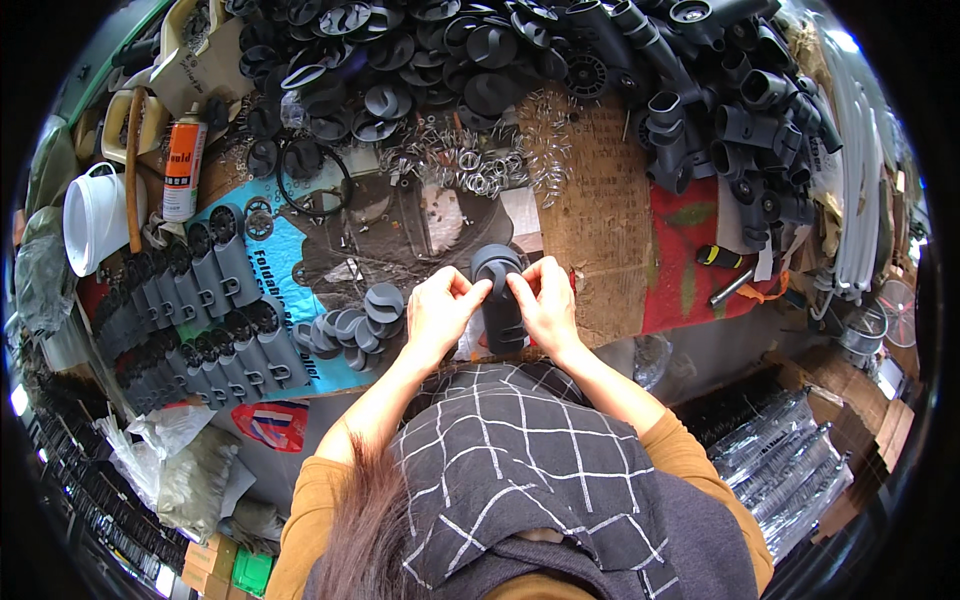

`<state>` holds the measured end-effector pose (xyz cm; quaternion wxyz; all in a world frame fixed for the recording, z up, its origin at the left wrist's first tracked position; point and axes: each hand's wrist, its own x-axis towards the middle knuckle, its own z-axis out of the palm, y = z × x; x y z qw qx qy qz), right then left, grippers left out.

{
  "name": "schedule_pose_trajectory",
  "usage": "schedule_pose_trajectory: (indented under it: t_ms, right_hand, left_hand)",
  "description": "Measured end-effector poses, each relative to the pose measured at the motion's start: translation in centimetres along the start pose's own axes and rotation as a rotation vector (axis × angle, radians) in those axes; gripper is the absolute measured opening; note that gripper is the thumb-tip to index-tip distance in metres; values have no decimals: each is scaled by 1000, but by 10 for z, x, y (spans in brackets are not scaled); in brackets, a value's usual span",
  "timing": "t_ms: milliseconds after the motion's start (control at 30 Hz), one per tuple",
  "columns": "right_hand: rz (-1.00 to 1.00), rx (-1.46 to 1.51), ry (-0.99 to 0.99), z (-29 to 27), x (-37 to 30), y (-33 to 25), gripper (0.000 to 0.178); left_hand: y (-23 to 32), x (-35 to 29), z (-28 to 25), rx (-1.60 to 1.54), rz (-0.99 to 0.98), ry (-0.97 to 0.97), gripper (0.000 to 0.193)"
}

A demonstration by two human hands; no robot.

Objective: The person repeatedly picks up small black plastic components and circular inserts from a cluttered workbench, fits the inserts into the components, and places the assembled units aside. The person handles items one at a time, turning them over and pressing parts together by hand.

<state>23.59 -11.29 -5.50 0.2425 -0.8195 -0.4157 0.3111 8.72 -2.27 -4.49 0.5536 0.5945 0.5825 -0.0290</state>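
Note:
A dark grey plastic tube fitting [503, 328] stands at the near edge of the bench in front of me, with a round dark cap [494, 262] at its far end. My left hand [445, 310] pinches the cap from the left, thumb and fingertips pressed together. From the other side my right hand [545, 303] is closed in a similar pinch on it. Just left of my left hand lies a group of loose grey round caps [384, 303]. Whether the fingertips also hold a small part cannot be made out.
Shiny metal springs [482, 170] and a heap of black round caps [390, 100] lie beyond my hands. Rows of finished-looking grey fittings [225, 260], a spray can [183, 170] and a white bucket [92, 220] stand left. Black tube parts [690, 130] and a yellow-black tool [720, 257] lie right.

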Motion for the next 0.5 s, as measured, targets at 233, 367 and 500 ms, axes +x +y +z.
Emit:
schedule_pose_trajectory:
  t_ms: [233,367,500]
  right_hand:
    - [61,402,-173,13,7,19,36]
    - [70,403,-182,19,7,22,38]
    - [116,454,-144,26,8,19,41]
  left_hand:
    - [-10,17,5,-253,207,-115,52]
    - [-14,21,8,-105,294,-62,48]
    - [-15,23,16,-37,271,-39,50]
